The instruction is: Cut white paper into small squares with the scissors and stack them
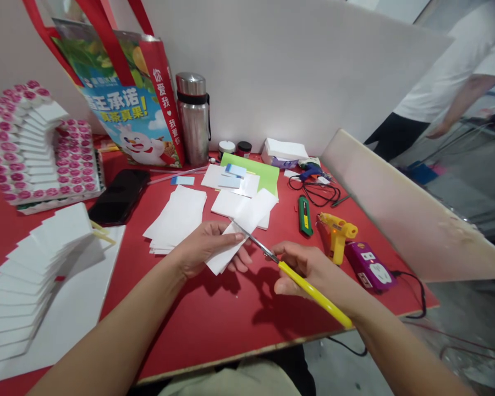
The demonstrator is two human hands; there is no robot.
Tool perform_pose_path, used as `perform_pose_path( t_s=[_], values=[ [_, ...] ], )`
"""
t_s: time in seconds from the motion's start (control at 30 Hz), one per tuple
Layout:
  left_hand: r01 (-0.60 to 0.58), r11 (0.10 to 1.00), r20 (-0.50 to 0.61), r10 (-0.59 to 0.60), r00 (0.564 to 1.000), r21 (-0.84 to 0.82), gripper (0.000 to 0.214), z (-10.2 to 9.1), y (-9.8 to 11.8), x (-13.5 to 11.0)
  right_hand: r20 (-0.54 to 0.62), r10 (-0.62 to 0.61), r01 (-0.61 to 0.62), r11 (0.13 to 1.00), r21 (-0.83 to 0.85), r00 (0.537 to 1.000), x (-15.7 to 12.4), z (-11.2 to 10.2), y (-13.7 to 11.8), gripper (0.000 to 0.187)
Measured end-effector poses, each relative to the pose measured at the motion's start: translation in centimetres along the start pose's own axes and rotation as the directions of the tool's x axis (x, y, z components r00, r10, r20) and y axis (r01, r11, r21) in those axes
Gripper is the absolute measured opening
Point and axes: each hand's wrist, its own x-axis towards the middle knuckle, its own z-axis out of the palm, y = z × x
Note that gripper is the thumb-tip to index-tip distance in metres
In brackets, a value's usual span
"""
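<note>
My left hand [208, 247] pinches a white paper sheet [243, 225] above the red table [214, 319], thumb on top and fingers underneath. My right hand [309, 269] grips yellow-handled scissors [301, 280], whose metal blades reach left into the sheet's edge near my left thumb. A stack of white paper sheets [177, 220] lies just behind my left hand. More white sheets [235, 203] lie behind the held one.
A yellow glue gun [338, 234], green utility knife [304, 215], purple power strip [369, 267], black phone [119, 195], steel flask [193, 118], printed tote bag [132, 110], green sheet [256, 168] and fanned white foam pieces [28, 275] are around. Another person [449, 82] stands at the right.
</note>
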Motion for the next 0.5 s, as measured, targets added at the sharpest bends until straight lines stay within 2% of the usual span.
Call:
perform_pose_path(
  t_s=[0.3, 0.4, 0.5],
  values=[
    [0.027, 1.0, 0.052, -0.027, 0.998, -0.001, 0.028, -0.1, 0.0, -0.1, -0.026, -0.002, 0.001, 0.999, -0.032, 1.0, 0.3, -0.1, 1.5, 0.05],
    [0.069, 0.997, 0.121, -0.072, 0.99, 0.031, 0.028, -0.6, 0.2, -0.5, -0.04, -0.004, 0.002, 0.998, -0.06, 0.999, -0.1, 0.1, 1.7, 0.053],
    [0.114, 0.989, 0.239, -0.133, 0.962, 0.092, 0.027, -1.2, 0.6, -1.3, -0.012, -0.002, 0.002, 0.998, -0.06, 1.0, -1.0, 0.4, 1.9, 0.054]
  ],
)
